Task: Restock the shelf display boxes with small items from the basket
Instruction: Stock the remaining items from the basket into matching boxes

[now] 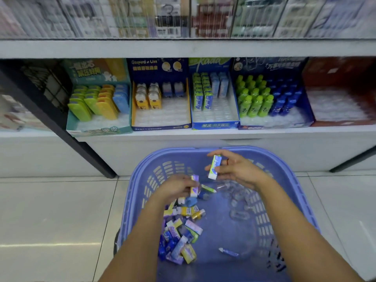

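A blue plastic basket point(301, 192) stands on the floor below the shelf, with a heap of small boxed erasers point(181, 231) in its left half. My left hand point(175, 188) grips a purple-and-white eraser box point(194, 186) just above the heap. My right hand point(236, 169) holds a green-and-white eraser box point(214, 167) upright over the basket's far side. On the shelf, the blue Kada display box point(213, 125) holds matching green and pale blue erasers at its back, with bare tray slots in front.
Other display boxes flank it: a teal one point(97, 129) with flat cases, a navy one point(162, 125) with bear-shaped items, one with green and blue bottles point(264, 98), and a red one point(341, 110). Clear plastic wrappers point(238, 200) lie in the basket. A black shelf post point(61, 127) slants at the left.
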A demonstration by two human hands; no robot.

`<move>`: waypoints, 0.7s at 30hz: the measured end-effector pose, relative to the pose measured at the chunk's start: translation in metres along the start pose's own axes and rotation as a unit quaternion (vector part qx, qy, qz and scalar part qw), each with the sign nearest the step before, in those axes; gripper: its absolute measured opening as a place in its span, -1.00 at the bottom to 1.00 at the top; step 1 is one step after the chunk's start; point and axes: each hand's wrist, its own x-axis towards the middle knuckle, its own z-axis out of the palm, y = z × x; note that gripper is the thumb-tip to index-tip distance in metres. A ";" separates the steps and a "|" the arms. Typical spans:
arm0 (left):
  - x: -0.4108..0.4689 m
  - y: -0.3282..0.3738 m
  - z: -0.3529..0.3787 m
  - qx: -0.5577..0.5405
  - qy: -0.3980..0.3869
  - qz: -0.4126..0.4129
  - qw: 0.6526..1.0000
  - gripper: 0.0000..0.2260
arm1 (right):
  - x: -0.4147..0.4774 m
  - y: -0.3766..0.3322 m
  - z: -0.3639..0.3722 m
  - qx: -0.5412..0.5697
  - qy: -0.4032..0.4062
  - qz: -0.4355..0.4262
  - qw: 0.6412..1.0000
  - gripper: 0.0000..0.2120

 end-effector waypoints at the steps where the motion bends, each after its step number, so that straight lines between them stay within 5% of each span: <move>1: -0.005 0.014 0.001 -0.096 -0.040 0.007 0.995 -0.92 | -0.006 -0.010 -0.001 0.010 0.006 -0.024 1.000 -0.64; 3: -0.017 0.042 0.003 -0.191 -0.078 0.034 0.978 -0.91 | -0.012 -0.028 -0.001 0.006 0.029 -0.073 0.997 -0.63; 7: -0.039 0.084 0.010 -0.142 -0.103 0.121 0.977 -0.93 | -0.013 -0.058 0.001 -0.024 0.082 -0.174 0.981 -0.69; 15: -0.057 0.122 0.014 -0.235 -0.010 0.155 0.960 -0.79 | 0.023 -0.117 -0.012 -0.167 0.323 -0.286 0.887 -0.77; 21: -0.053 0.125 0.004 -0.329 0.031 0.159 0.930 -0.76 | 0.060 -0.120 0.004 -0.219 0.317 -0.303 0.872 -0.85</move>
